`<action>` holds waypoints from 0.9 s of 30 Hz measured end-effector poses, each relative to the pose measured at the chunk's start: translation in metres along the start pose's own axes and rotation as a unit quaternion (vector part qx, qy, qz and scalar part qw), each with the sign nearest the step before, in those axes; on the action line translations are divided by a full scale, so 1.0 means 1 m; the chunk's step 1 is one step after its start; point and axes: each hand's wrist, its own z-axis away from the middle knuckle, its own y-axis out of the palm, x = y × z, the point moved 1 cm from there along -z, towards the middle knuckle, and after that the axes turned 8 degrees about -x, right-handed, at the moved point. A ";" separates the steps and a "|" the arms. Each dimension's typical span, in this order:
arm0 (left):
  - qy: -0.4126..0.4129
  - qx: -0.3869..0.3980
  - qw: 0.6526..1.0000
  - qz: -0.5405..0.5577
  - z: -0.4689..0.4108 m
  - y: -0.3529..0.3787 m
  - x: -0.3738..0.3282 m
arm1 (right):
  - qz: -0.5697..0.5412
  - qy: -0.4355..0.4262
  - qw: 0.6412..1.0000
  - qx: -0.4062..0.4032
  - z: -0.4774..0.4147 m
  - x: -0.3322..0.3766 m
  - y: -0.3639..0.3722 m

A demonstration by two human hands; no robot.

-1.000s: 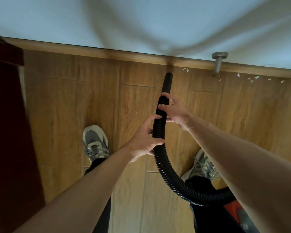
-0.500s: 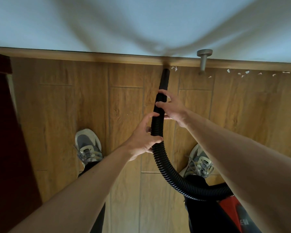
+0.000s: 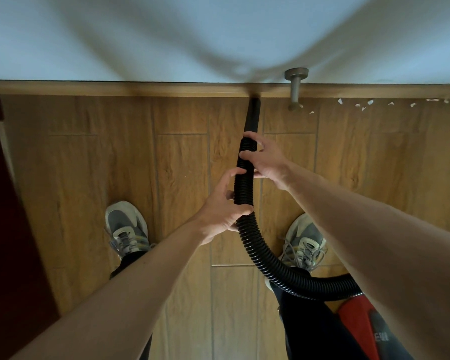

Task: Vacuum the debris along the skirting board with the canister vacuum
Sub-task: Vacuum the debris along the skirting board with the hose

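Note:
A black ribbed vacuum hose (image 3: 255, 253) curves from the red canister (image 3: 353, 313) at the lower right up to a smooth black nozzle (image 3: 253, 115). The nozzle tip meets the wooden skirting board (image 3: 140, 89). My left hand (image 3: 224, 209) grips the hose lower down. My right hand (image 3: 265, 157) grips it higher, just below the nozzle. White debris bits (image 3: 369, 103) lie along the skirting to the right.
A metal door stop (image 3: 295, 87) sticks out of the skirting just right of the nozzle. A dark red door or cabinet (image 3: 8, 229) fills the left edge. My two shoes (image 3: 126, 227) stand on the wood-look floor on either side of the hose.
The nozzle has moved forward to the skirting board. The debris bits that lay just right of the tip are no longer visible. Both hands keep their grip.

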 end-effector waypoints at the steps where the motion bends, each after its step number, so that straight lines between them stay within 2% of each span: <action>1: -0.001 0.001 1.000 -0.002 0.000 0.003 0.000 | -0.002 0.001 1.000 -0.001 0.000 -0.001 -0.003; 27: -0.017 0.022 0.998 -0.058 -0.009 0.076 -0.004 | -0.031 0.004 0.999 -0.037 0.004 -0.034 -0.078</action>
